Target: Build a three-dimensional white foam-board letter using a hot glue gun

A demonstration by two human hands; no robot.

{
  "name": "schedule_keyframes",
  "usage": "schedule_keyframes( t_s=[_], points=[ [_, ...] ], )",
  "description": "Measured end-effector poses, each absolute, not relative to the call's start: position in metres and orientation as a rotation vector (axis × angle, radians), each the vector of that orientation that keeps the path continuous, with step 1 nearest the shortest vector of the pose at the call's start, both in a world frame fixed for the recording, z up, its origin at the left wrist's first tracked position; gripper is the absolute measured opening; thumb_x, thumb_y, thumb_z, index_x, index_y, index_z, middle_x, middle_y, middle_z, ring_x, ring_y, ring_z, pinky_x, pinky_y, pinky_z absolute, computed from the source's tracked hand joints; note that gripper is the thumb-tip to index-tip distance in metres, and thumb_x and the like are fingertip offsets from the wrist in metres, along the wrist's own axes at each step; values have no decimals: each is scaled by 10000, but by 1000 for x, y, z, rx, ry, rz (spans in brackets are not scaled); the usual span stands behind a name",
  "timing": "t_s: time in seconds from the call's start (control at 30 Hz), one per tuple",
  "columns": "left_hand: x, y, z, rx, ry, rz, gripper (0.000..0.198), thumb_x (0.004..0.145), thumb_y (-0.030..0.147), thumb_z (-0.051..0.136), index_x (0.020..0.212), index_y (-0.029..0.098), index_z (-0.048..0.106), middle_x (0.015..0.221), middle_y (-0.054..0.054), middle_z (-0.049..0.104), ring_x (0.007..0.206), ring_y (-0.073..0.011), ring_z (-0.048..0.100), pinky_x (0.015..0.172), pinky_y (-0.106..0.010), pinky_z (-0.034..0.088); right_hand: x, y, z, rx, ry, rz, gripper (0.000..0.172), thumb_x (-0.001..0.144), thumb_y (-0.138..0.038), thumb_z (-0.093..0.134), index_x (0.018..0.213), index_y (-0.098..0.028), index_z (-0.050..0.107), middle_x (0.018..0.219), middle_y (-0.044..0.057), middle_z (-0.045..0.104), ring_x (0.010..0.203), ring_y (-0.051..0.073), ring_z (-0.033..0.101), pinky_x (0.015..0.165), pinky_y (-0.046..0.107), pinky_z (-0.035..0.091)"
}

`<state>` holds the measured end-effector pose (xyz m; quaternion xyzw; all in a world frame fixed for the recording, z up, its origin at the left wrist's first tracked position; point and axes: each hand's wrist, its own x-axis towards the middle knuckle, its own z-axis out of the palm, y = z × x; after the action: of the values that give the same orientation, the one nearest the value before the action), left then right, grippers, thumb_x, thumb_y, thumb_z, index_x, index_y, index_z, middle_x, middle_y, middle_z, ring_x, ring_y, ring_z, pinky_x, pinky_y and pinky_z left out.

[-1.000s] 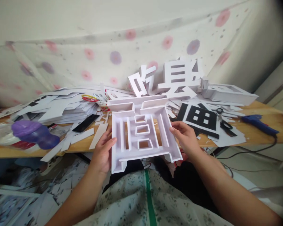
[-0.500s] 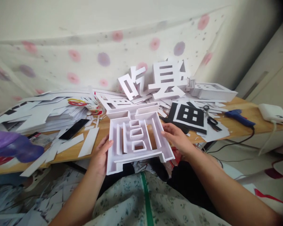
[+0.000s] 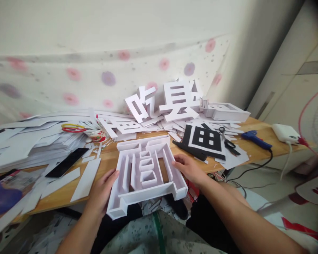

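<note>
Between my hands is a white foam-board letter shell (image 3: 149, 190), a Chinese character built with raised walls and several inner boxes, its hollow side facing up. It is held over the front edge of the wooden table (image 3: 106, 183). My left hand (image 3: 102, 188) grips its left wall, thumb on the rim and fingers hidden underneath. On the opposite side, my right hand (image 3: 188, 169) closes on the right wall, its thumb at the rim. Just past my right hand lies a black foam panel (image 3: 206, 141) with a white-edged character shape on it.
Scissors (image 3: 230, 143) and a blue glue gun (image 3: 255, 139) lie at the right, beside a white power box (image 3: 284, 133). Finished white letters (image 3: 178, 100) stand at the back. A phone (image 3: 67, 162), foam strips (image 3: 86, 179) and stacked boards (image 3: 39, 141) fill the left.
The letter shell has tilted, so its front wall shows more, and it sits slightly lower and further left in view. The camera view has shifted; both hands keep their hold.
</note>
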<state>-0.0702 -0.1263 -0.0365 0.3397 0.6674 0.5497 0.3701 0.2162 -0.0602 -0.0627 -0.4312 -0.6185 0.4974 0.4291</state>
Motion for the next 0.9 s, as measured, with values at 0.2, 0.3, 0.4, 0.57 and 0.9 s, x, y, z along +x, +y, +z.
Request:
schedule_keyframes(
  t_s=[0.2, 0.3, 0.4, 0.57, 0.9],
  points=[
    [-87, -111, -44, 960, 1834, 1326, 306, 636, 479, 765, 839, 251, 749, 939, -44, 766, 984, -319, 671, 748, -322, 541, 209, -46, -64, -1159, -1581, 1161, 192, 764, -309, 612, 869, -159, 668, 880, 75, 728, 834, 228, 662, 775, 354, 514],
    [-88, -104, -50, 1011, 1815, 1317, 387, 619, 546, 752, 893, 273, 742, 987, -35, 760, 1006, -315, 663, 771, -315, 537, 208, -42, -59, -1153, -1588, 1145, 226, 774, -275, 582, 941, -164, 685, 957, 78, 734, 901, 238, 666, 823, 359, 512],
    [-84, -98, -50, 1056, 1823, 1310, 455, 600, 595, 731, 913, 265, 735, 1003, -49, 758, 1014, -328, 661, 796, -328, 541, 207, -37, -54, -1152, -1590, 1126, 268, 781, -244, 544, 987, -168, 699, 1004, 76, 730, 947, 248, 663, 873, 366, 496],
    [-94, -83, -52, 1267, 1957, 1124, 561, 662, 686, 609, 980, 239, 727, 1081, -74, 745, 1067, -349, 647, 853, -364, 524, 205, -23, -54, -1171, -1590, 1130, 262, 796, -252, 557, 976, -182, 733, 984, 55, 744, 977, 273, 660, 904, 387, 484],
    [-173, -87, -47, 1628, 2305, 980, 388, 789, 550, 505, 931, 247, 701, 928, -21, 757, 861, -224, 688, 767, -284, 514, 228, -19, -71, -1275, -1297, 1154, 354, 792, -482, 650, 968, -182, 715, 1015, 96, 747, 922, 254, 676, 857, 366, 512]
  ],
)
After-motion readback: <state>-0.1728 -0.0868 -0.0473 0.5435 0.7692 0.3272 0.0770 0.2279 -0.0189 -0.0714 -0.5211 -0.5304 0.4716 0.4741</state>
